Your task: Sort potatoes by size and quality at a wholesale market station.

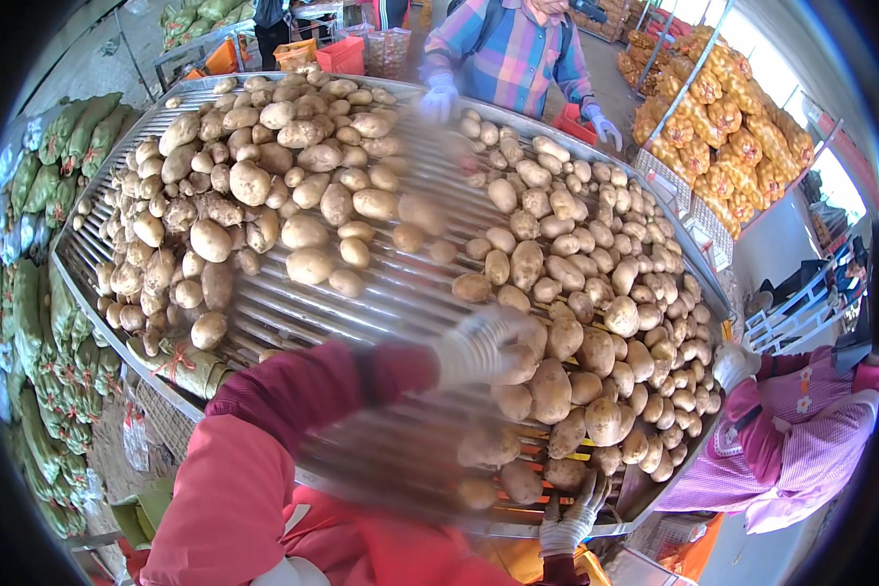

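My left hand point(483, 348), in a white knitted glove and blurred, reaches over the metal slatted sorting table point(315, 308). Its fingers lie against potatoes point(549, 392) at the near edge of the right-hand spread; whether they grip one cannot be told. At the bottom right my right hand point(575, 513), also gloved, rests by the table's near rim with its fingers spread, just below a few potatoes point(565, 474). A large heap of soil-marked potatoes point(249, 183) covers the table's far left. Some potatoes near the middle are blurred.
Across the table a person in a checked shirt point(516, 51) has two gloved hands over or beside the far rim. Another person in a purple apron point(813, 439) stands at the right end. Filled green sacks point(44, 315) lie left; netted potato sacks point(725, 124) are stacked back right.
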Demonstrator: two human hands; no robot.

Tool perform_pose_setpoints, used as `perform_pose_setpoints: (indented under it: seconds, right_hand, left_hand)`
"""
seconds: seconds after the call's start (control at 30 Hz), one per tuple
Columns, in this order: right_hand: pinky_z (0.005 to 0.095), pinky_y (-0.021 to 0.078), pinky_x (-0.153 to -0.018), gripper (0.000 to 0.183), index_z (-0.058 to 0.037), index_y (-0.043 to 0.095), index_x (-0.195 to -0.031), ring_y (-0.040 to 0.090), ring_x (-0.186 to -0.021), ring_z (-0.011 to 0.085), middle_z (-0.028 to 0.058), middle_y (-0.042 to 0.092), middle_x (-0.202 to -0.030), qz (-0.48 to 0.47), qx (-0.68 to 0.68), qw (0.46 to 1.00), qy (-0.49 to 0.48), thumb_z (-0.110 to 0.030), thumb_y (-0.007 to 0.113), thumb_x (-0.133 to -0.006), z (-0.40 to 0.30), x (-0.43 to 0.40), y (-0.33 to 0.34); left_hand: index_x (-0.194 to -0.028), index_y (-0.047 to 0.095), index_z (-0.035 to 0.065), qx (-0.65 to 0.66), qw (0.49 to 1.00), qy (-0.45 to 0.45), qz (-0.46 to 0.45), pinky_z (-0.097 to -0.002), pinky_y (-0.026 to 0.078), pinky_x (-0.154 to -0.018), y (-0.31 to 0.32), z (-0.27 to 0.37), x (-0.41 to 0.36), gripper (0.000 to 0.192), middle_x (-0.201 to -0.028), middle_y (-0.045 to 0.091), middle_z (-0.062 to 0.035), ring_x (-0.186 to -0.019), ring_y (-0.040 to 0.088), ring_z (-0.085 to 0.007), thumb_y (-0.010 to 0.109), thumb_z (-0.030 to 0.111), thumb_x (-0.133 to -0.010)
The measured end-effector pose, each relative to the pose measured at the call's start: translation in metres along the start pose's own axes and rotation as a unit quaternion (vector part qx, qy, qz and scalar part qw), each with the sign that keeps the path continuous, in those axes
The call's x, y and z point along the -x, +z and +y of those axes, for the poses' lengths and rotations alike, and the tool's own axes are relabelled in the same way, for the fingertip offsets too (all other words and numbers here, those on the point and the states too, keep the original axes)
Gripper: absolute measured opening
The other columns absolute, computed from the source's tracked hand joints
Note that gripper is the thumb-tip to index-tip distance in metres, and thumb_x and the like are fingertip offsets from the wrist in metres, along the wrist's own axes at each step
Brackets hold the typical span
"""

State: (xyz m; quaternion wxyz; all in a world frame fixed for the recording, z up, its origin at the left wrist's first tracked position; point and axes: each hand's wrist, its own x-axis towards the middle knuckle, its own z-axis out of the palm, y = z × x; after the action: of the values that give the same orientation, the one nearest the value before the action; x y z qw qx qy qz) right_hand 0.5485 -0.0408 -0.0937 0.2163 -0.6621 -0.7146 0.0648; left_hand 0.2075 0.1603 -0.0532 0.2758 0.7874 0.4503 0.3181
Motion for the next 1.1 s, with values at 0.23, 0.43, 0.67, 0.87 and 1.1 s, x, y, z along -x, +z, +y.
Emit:
perform_pose_setpoints:
  seconds: [0.23, 0.43, 0.67, 0.87, 1.1]
  right_hand:
    - [0.0634, 0.0307, -0.116, 0.081, -0.0003, 0.034, -0.155, 0.034, -0.142, 0.0549, 0.0281, 0.039, -0.155, 0.000, -0.018, 1.000, 0.003, -0.029, 0.065, -0.085, 0.003, 0.001, 0.002]
    - [0.0648, 0.0298, -0.116, 0.078, 0.0001, 0.035, -0.153, 0.034, -0.141, 0.0562, 0.0292, 0.040, -0.153, 0.000, -0.022, 1.000, -0.007, -0.024, 0.061, -0.084, 0.000, -0.002, 0.002]
    - [0.0636, 0.0302, -0.117, 0.078, 0.0007, 0.036, -0.152, 0.034, -0.141, 0.0556, 0.0287, 0.041, -0.152, -0.005, -0.011, 1.000, -0.001, -0.024, 0.063, -0.083, 0.001, -0.002, 0.000]
    - [0.0596, 0.0335, -0.118, 0.081, -0.0002, 0.037, -0.153, 0.035, -0.143, 0.0530, 0.0283, 0.041, -0.153, 0.014, 0.003, 1.000, 0.015, -0.015, 0.068, -0.080, -0.002, -0.003, -0.001]
    - [0.0588, 0.0330, -0.118, 0.076, -0.0026, 0.042, -0.149, 0.034, -0.145, 0.0506, 0.0276, 0.041, -0.153, 0.036, 0.002, 0.998, 0.044, -0.014, 0.072, -0.080, 0.002, 0.002, 0.003]
  left_hand:
    - [-0.147, 0.046, 0.0049, -0.197, 0.953, -0.219, 0.069, -0.0512, 0.039, -0.115, -0.074, -0.128, -0.050, 0.073, -0.146, 0.051, -0.0223, -0.136, 0.048, -0.0422, 0.078, 0.018, -0.083]
    - [-0.144, 0.051, 0.0109, -0.246, 0.946, -0.204, 0.054, -0.0520, 0.045, -0.109, -0.040, -0.149, -0.084, 0.065, -0.142, 0.056, -0.0184, -0.132, 0.050, -0.0408, 0.076, 0.020, -0.085]
    - [-0.118, 0.063, 0.0046, -0.318, 0.932, -0.172, 0.032, -0.0515, 0.052, -0.096, -0.022, -0.138, -0.089, 0.032, -0.122, 0.065, -0.0207, -0.115, 0.062, -0.0392, 0.069, 0.017, -0.090]
    - [-0.117, 0.064, 0.0008, 0.035, 0.977, -0.205, -0.053, -0.0396, 0.057, -0.084, -0.023, -0.047, -0.037, 0.028, -0.111, 0.072, -0.0132, -0.101, 0.071, -0.0275, 0.068, 0.016, -0.094]
    - [-0.146, 0.052, 0.0089, 0.380, 0.925, 0.002, 0.000, -0.0365, 0.055, -0.098, -0.018, 0.060, 0.005, 0.052, -0.140, 0.062, -0.0112, -0.119, 0.065, -0.0265, 0.066, 0.030, -0.100]
